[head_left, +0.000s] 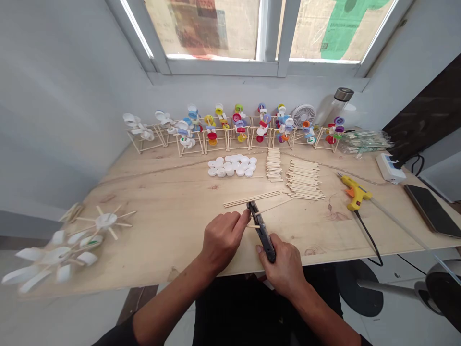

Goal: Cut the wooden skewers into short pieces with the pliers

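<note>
My right hand (286, 264) is closed round the handles of dark pliers (265, 235), which point up and away from me over the table's front part. My left hand (222, 236) is closed beside the pliers' head, fingers pinching a short wooden stick (254, 226) whose pale end pokes out across the tool. Another thin stick (275, 205) runs from the pliers toward the stick piles. Just beyond my hands lie a few long sticks (252, 198) side by side. The inner side of my left fingers is hidden.
White bottle caps (232, 165) and cut sticks (304, 179) lie mid-table. A row of cap wheels on stick frames (218, 139) lines the wall. To the right are a yellow glue gun (356, 193) and a phone (434, 210). A stick-spoked wheel (106, 221) lies left.
</note>
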Demonstrator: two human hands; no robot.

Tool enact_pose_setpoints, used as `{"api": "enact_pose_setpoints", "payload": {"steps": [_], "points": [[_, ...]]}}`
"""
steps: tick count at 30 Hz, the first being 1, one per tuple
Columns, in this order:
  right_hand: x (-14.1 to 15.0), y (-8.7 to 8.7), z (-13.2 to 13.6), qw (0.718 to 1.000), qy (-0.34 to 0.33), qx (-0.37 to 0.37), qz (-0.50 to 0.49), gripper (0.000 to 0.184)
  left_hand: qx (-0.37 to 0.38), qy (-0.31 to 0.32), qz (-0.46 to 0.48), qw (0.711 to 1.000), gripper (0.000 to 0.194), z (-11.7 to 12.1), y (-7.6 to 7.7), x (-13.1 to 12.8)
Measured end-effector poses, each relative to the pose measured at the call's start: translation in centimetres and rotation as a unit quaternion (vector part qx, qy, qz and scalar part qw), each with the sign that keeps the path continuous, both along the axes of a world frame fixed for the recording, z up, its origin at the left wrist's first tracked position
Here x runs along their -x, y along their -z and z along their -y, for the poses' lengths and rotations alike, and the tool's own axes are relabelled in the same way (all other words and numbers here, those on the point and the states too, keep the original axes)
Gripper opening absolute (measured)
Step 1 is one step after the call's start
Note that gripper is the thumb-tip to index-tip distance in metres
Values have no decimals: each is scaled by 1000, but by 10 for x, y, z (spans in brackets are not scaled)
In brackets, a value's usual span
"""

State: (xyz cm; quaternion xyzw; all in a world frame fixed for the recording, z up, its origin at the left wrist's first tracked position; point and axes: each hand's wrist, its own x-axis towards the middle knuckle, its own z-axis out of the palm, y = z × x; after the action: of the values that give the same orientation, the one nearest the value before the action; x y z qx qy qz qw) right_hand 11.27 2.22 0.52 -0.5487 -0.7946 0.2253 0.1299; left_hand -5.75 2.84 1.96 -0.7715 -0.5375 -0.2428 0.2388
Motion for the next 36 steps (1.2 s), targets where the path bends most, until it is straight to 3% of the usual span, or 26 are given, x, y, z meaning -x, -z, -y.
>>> {"api": "enact_pose_setpoints", "payload": {"steps": [4,9,16,22,26,30,34,36], "points": [[-4,-3,5,1000,-3,4,-18,19,-27,0,0,1000,17,5,-1,-4],[-10,-8,12,1000,-8,-5,-22,16,10,31,28,999,17,11,-11,-6],[-15,-16,17,999,-25,-23,-31,14,141,124,150,971,18,19,-23,0],[-14,-19,19,998,-38,-23,-38,13,284,147,198,927,21,18,-43,8],[-13,-14,18,998,-41,-33,-23,16,323,149,197,914,25,14,-48,12],[-8,-6,11,999,-26,-38,-9,19,288,127,162,935,23,10,-37,13],[-2,-3,7,999,-12,-30,-9,22,131,45,82,987,19,9,-19,5],[0,-3,7,999,-13,-26,-14,21,58,5,50,997,17,9,-12,1]]}}
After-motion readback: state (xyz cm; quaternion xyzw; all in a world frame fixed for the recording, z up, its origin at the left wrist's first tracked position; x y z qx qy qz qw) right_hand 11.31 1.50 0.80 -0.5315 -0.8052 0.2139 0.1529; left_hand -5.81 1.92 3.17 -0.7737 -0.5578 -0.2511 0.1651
